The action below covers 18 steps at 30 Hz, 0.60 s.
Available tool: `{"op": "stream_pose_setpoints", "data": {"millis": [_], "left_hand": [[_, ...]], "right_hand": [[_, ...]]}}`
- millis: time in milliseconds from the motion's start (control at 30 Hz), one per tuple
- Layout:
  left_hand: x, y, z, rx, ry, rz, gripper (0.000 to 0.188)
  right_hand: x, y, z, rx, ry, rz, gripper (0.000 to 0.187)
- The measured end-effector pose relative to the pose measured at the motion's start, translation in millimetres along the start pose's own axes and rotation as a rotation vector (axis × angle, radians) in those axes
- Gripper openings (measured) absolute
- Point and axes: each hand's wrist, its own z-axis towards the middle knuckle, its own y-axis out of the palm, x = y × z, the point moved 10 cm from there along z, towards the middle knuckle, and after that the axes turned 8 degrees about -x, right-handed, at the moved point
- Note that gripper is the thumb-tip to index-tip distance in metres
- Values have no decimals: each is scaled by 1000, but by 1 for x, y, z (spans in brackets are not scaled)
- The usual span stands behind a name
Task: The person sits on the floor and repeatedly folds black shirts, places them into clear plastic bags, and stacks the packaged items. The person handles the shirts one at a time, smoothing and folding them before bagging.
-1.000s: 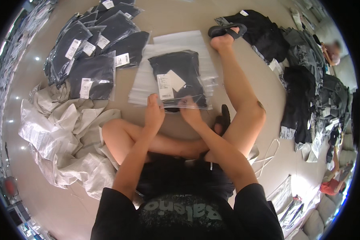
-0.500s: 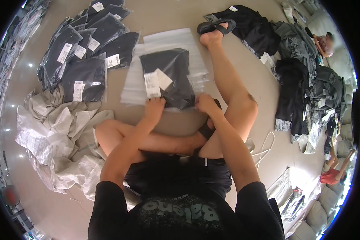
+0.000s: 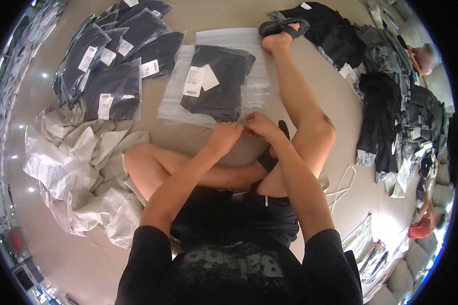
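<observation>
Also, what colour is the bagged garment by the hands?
Dark grey, almost black: the bagged garment, in the head view.

Glossy plastic bag [image 3: 232, 108], cloth garment [image 3: 224, 76]

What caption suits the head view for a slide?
Left hand and right hand close together at the near right corner of a bagged dark garment on translucent plastic sheets.

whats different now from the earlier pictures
The left hand moved right, meeting the right hand by the near right corner of the bagged garment, which has turned slightly clockwise. Exact grip is unclear. The bagged pile, pale crumpled material and dark clothes stayed put.
</observation>
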Motion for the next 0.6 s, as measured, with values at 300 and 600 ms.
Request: {"op": "stream_pose_setpoints", "data": {"millis": [300, 600], "left_hand": [[-27, 2, -11, -172, 15, 233, 5], [-114, -34, -60, -385, 33, 149, 21]], "right_hand": [[-3, -18, -1, 114, -77, -200, 54], [-27, -29, -11, 424, -110, -892, 49]]}}
